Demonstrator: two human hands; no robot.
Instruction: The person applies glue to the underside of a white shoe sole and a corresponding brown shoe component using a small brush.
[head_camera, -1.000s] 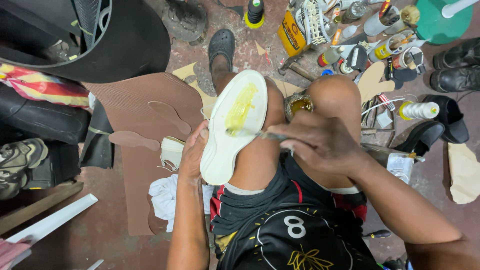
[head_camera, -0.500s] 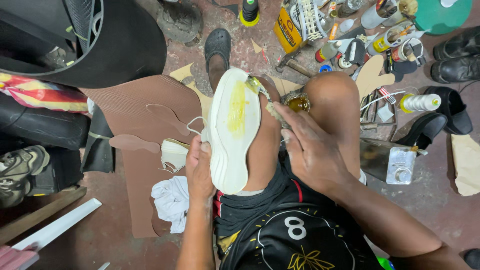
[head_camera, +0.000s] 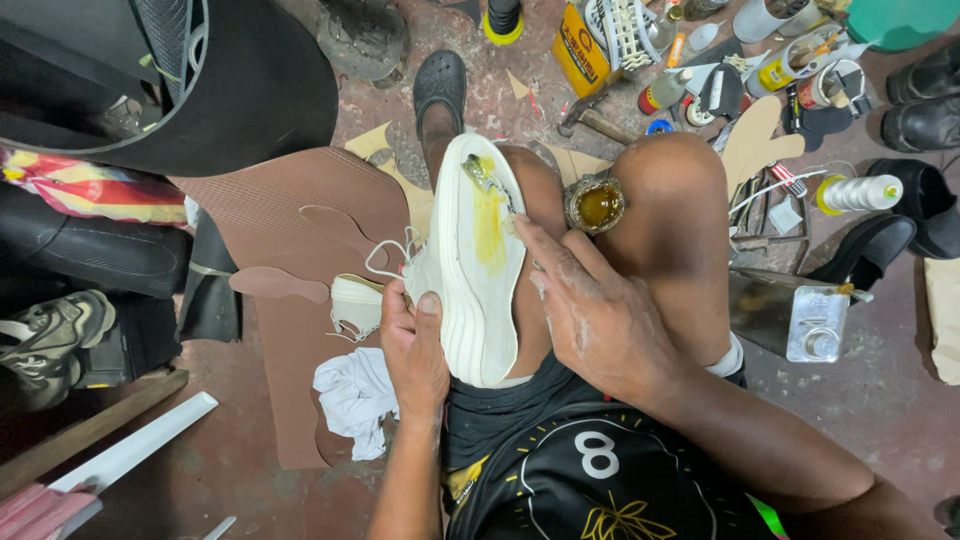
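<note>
I see the stained concrete floor carrying a brown rubber sheet, with a white rag at its near edge, a metal can well to its right and a hammer beyond it.

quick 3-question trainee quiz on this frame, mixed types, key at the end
1. True or false: the left hand grips the heel end of the white shoe.
2. What colour is the glue smeared on the sole? A) blue B) yellow C) red
3. Where does the open glue tin sit?

Key
1. True: the left hand holds the near edge of the shoe, thumb on the sole's rim, with the shoe lying sole-up on the left thigh.
2. B: a yellow streak runs along the sole, where the right hand reaches with its fingers.
3. Between the knees, just beyond the right hand's fingertips.
</note>
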